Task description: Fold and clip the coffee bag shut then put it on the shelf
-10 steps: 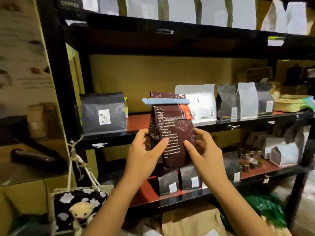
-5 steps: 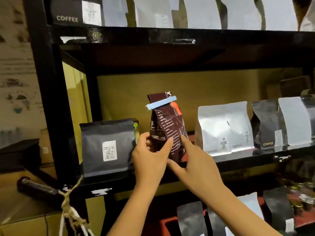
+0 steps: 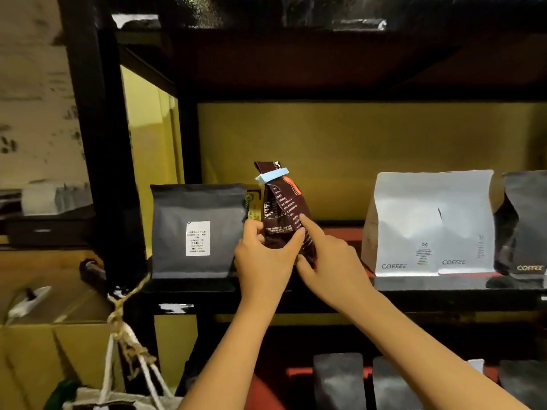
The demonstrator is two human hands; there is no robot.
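A person settles a dark brown coffee bag (image 3: pixel 285 220) onto the middle shelf (image 3: pixel 414 287) of a black rack, both hands wrapped round its lower half. The left hand (image 3: pixel 265 261) grips the bag's near side, thumb and fingers (image 3: pixel 296 236) clamped on the foil; the right hand (image 3: pixel 331 261) presses in from the other side, its fingers closed against the bag with the forefinger laid up along the printed panel. The bag's top is already folded over and pinched under a pale blue clip (image 3: pixel 272 176), which sits slightly askew across the fold. The bag stands between a grey bag with a white label (image 3: pixel 198 232) just to its left and a white bag marked COFFEE (image 3: pixel 429 223) further to its right, leaning a little toward the white one. Whether its base rests on the board cannot be told, since the hands hide it. Folding and clipping appear done; what remains, by the look of it, is to stand the bag straight and let go. More dark bags (image 3: pixel 337 380) line the shelf below the coffee bag.
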